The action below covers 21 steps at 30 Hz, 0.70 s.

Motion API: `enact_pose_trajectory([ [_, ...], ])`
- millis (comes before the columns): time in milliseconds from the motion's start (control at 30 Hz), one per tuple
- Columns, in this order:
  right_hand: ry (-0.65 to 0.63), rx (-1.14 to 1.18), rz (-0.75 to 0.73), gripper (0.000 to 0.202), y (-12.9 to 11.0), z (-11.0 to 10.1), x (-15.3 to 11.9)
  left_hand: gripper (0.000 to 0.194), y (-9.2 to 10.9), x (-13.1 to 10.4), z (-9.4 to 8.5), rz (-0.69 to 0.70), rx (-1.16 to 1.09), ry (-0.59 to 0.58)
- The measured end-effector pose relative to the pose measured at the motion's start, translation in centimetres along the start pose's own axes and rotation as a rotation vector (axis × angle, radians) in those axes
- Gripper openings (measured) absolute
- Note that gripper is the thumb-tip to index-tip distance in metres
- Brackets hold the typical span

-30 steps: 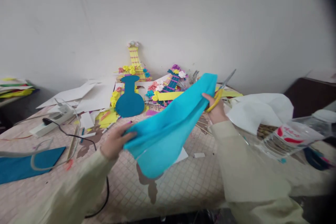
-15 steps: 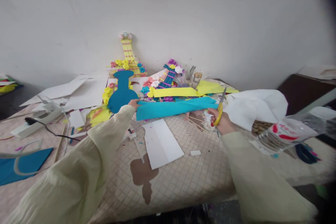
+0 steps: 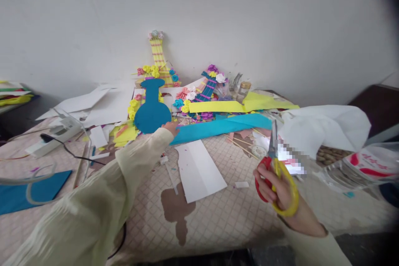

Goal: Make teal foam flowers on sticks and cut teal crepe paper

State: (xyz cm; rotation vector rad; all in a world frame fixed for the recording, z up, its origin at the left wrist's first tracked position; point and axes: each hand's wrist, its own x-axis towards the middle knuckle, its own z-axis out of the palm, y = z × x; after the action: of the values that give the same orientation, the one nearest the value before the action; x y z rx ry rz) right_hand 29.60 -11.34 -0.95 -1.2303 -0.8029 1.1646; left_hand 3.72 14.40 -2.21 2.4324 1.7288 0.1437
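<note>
My left hand (image 3: 171,127) is closed at the left end of a long light-blue paper strip (image 3: 215,128), its fingertips partly hidden. Just behind that hand, a dark-blue vase-shaped cutout (image 3: 152,110) leans upright against flower-trimmed pieces. My right hand (image 3: 277,189) grips scissors (image 3: 273,141) with red and yellow handles, fingers through the loops and blades pointing up. The blade tips are close to the strip's right end. A yellow paper strip (image 3: 215,107) lies behind the blue one. In front of them is a creased white sheet (image 3: 201,172).
A plastic bottle (image 3: 358,168) lies on the right beside a white bag (image 3: 330,126). A phone with a lit screen (image 3: 289,158) is behind my right hand. To the left are a power strip (image 3: 51,141) with cables and a blue sheet (image 3: 40,191). A lidded jar (image 3: 245,89) stands at the back.
My right hand has come toward me and away from the blue strip's right end, carrying the scissors, now held upright. The phone has come into view. My left hand stays at the strip's left end.
</note>
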Motion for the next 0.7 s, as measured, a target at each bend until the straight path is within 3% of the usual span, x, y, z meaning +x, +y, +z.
enact_pose_trajectory([
  [133,-0.019,0.02,0.048,0.029,1.1,-0.8,-3.2,0.031,0.1,2.1,-0.1,-0.018,0.121,-0.112],
  [267,0.021,0.084,0.135,0.032,1.9,-2.1,-5.3,0.03,0.1,2.5,-0.8,0.034,0.193,-0.127],
  [467,0.067,0.099,0.162,0.032,2.5,-2.8,-5.7,0.027,-0.3,1.5,-1.8,0.121,0.212,-0.058],
  [600,0.044,0.099,0.173,0.034,2.7,-1.5,-5.8,0.025,-0.1,0.2,-2.7,0.185,0.194,0.054],
  [700,-0.007,0.073,0.206,0.038,3.6,-0.1,-6.5,0.022,0.6,-2.2,-3.6,0.277,0.172,0.161],
])
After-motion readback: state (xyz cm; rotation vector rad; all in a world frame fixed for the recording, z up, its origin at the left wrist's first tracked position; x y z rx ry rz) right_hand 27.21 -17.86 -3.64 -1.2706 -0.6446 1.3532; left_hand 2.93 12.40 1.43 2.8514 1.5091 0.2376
